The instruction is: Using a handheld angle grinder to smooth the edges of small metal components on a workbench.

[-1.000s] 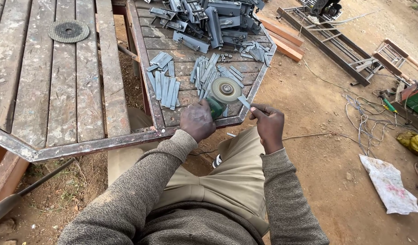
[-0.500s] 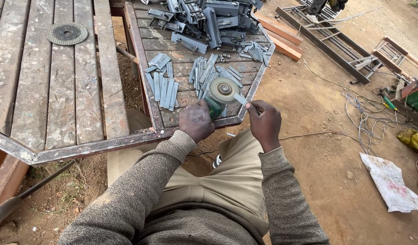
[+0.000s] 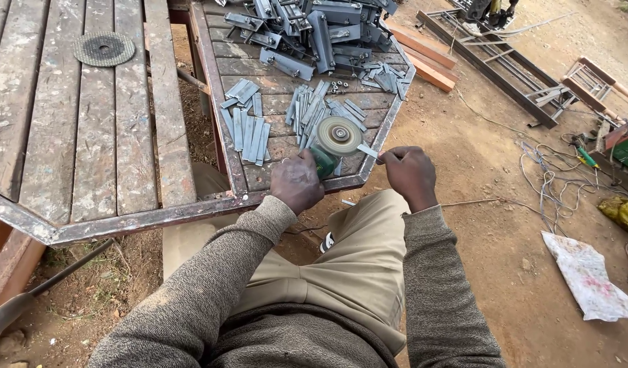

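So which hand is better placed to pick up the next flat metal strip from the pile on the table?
Probably the right hand: it pinches only a small flat metal strip against the round grinding disc, while the left hand grips the green angle grinder and looks needed there.

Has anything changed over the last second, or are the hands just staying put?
Little changed. The right hand still presses a small metal strip to the grinder's disc, which the left hand keeps gripping. The strip piles stayed put.
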